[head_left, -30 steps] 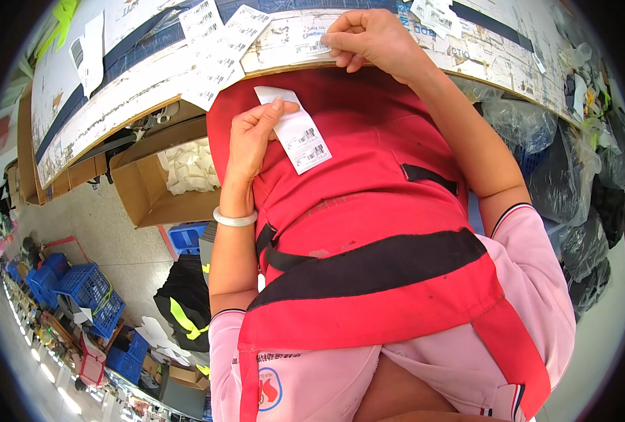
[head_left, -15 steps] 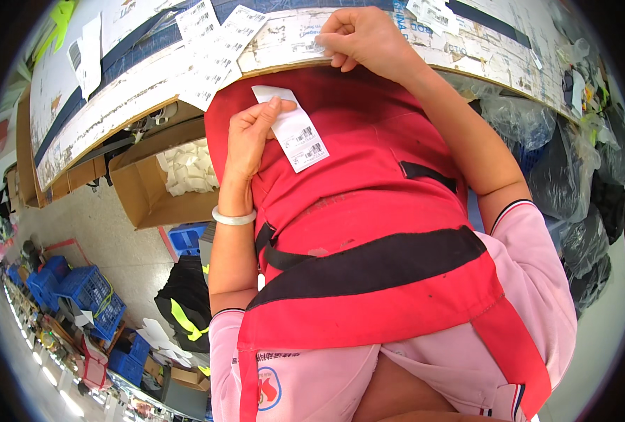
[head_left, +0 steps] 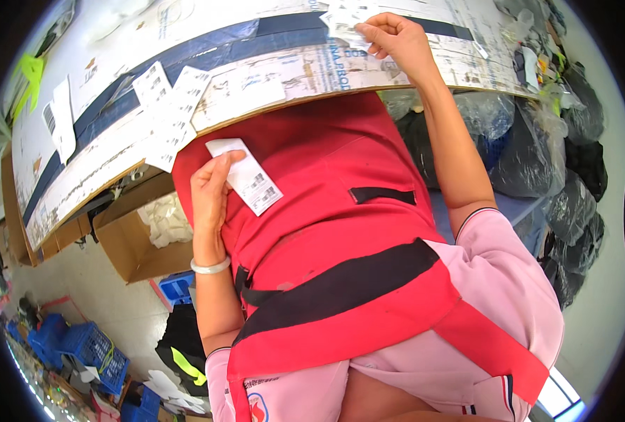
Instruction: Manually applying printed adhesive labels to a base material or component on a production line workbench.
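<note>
My left hand [head_left: 210, 188] pinches a folded strip of white printed labels [head_left: 253, 184] between thumb and fingers, in front of my red apron [head_left: 312, 169]. The strip hangs slantwise with its printed end toward me. My right hand [head_left: 402, 48] reaches over the worktable [head_left: 305, 74], its thumb and fingertips pressed together at the edge of a loose pile of white labels [head_left: 342, 20]. What lies between those fingertips is too small to make out. More label strips [head_left: 175, 102] lie crossed near the table's front edge, above my left hand.
Another white strip [head_left: 61, 119] lies at the table's left. Below stands an open cardboard box [head_left: 133, 250] holding pale pieces. Blue crates [head_left: 94, 352] and a black garment [head_left: 182, 344] are at the lower left. Plastic-wrapped dark bundles [head_left: 530, 155] crowd the right side beneath the table.
My right hand has gone from the table's front edge to the label pile farther back. My left hand still holds its strip. The whole view has shifted, showing more of the table.
</note>
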Tool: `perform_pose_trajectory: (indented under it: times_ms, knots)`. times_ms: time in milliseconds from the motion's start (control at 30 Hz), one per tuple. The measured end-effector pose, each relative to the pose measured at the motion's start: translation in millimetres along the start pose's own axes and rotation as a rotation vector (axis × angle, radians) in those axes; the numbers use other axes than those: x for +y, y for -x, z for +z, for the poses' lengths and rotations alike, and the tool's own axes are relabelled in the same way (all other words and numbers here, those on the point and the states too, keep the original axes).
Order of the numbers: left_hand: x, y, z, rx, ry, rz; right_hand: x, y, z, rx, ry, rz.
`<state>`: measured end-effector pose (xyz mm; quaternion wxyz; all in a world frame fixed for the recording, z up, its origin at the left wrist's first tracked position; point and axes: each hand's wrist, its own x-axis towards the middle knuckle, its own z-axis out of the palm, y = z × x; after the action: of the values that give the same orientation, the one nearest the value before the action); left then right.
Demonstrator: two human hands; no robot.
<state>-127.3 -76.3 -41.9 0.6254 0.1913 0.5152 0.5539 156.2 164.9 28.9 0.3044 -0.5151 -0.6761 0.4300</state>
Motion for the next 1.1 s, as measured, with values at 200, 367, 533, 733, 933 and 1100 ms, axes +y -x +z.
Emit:
perform_pose_trajectory:
  times_ms: [200, 367, 533, 733, 933, 1100]
  knots:
    - [11.9, 10.4, 20.0, 0.012, -0.041, 0.005, 36.3, -8.5, -14.9, 0.286, 0.782, -0.094]
    - [7.2, 13.7, 20.8, 0.047, -0.104, 0.003, -13.7, 36.8, 33.0, -0.082, 0.321, -0.128]
    - [8.0, 5.8, 35.7, 0.086, -0.001, 0.125, -43.5, 90.9, 105.2, -0.940, -0.126, 0.250]
    - [12.7, 16.6, 21.1, -0.092, -0.174, 0.041, -40.9, 96.5, 119.0, -0.788, -0.314, 0.309]
    - [13.4, 16.5, 23.8, -0.109, -0.270, -0.002, -34.8, 95.5, 126.5, -0.590, -0.256, -0.134]
    - [0.6, 8.0, 3.3, -0.162, -0.150, -0.008, -42.2, 88.6, 121.9, -0.660, -0.086, -0.131]
